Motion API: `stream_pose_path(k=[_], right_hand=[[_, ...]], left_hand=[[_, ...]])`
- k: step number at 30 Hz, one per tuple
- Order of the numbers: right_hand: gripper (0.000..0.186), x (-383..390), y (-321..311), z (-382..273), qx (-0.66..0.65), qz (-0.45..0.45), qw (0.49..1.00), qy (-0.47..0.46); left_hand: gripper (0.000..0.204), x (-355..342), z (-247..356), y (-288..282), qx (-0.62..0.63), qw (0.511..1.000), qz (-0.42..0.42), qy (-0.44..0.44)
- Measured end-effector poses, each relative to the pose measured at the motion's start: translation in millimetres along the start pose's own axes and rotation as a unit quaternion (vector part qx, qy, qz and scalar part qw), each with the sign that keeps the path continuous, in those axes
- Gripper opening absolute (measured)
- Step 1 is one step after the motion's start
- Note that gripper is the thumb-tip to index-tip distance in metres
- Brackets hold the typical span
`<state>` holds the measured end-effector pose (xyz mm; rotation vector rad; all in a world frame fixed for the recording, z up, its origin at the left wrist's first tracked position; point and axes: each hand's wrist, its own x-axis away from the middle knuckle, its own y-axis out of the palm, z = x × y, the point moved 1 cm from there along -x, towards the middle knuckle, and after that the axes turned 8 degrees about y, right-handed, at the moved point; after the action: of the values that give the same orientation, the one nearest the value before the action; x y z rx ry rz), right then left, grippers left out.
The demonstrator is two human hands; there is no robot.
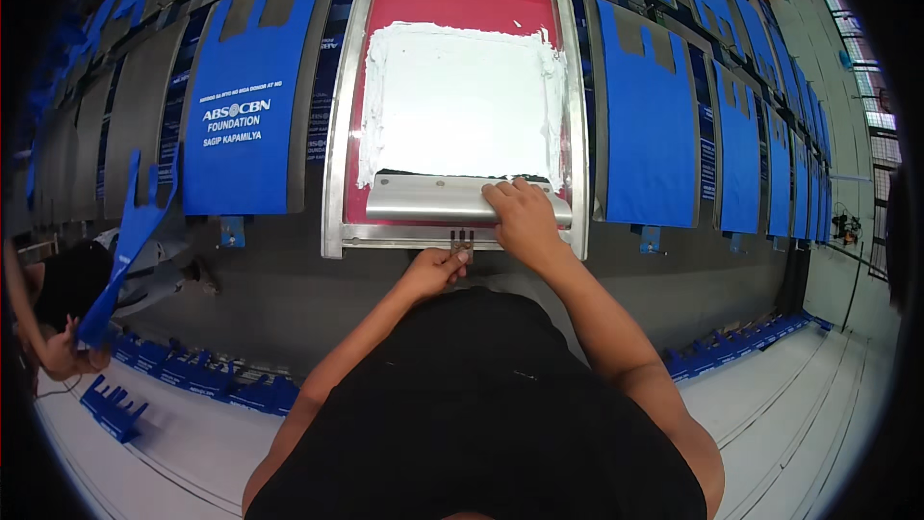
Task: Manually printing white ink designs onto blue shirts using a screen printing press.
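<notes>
A silver-framed screen with a red mesh lies ahead of me, a thick layer of white paste spread over most of it. A wide metal squeegee lies across the lower part of the screen, along the paste's lower edge. My right hand grips it right of centre, fingers over the top. Below the frame's front middle, my left hand is closed on a small metal bracket, thumb pressed against it.
Grey boards bearing blue bags line both sides, one bag printed in white. Another person at lower left holds up a blue bag. More blue bags lie along lower white surfaces.
</notes>
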<state>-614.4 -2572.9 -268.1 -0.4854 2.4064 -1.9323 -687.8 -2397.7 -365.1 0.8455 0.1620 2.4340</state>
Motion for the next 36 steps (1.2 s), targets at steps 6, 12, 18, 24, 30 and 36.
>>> stream_pose_path(k=[6, 12, 18, 24, 30, 36], right_hand=[[0.037, -22, -28, 30, 0.015, 0.025, 0.999, -0.013], [0.032, -24, -31, 135, -0.231, -0.064, 0.966, 0.101], [0.031, -59, 7, 166, -0.450, -0.062, 0.881, 0.132], [0.031, -75, 19, 161, -0.565, -0.047, 0.801, 0.192], [0.032, -73, -6, 148, -0.540, -0.043, 0.809, 0.231], [0.032, -65, -7, 141, -0.459, 0.010, 0.826, 0.327]], left_hand=[[0.057, -15, -58, -6, -0.152, 0.983, 0.090, -0.045], [0.050, 7, 7, -4, -0.321, 0.939, 0.110, -0.047], [0.052, 7, 55, -118, -0.396, 0.755, 0.513, 0.101], [0.049, -27, 15, -183, -0.236, 0.832, 0.480, 0.147], [0.046, -13, 23, -176, -0.090, 0.887, 0.420, 0.171], [0.049, -85, -31, -203, -0.031, 0.924, 0.338, 0.174]])
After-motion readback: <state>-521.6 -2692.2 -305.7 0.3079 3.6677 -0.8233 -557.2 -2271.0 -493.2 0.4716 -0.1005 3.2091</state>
